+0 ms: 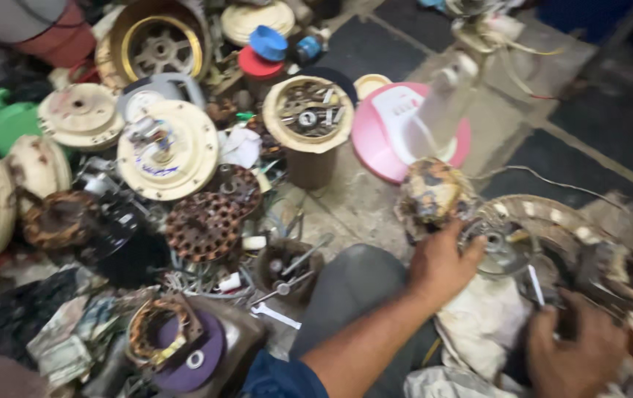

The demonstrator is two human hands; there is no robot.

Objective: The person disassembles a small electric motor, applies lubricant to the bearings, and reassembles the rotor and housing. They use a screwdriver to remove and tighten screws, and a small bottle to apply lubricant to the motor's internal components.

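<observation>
Head view, left to right: cream fan covers (pixel 167 149) and a rusty rotor (pixel 204 225) crowd the floor's (pixel 360 199) left side. Right of centre, the left hand (pixel 440 267) grips a worn motor part (pixel 434 193); the right hand (pixel 574 346) closes on the fan motor (pixel 552 243) at the floor's right edge. Dismantling seems underway; prying calls for steady bracing. Open room lies only near the pink base (pixel 375 140).

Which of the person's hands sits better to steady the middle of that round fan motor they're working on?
Probably the left hand: its fingers already rest beside the hub of the fan motor. The right hand grips the near rim, farther from the hub.
</observation>
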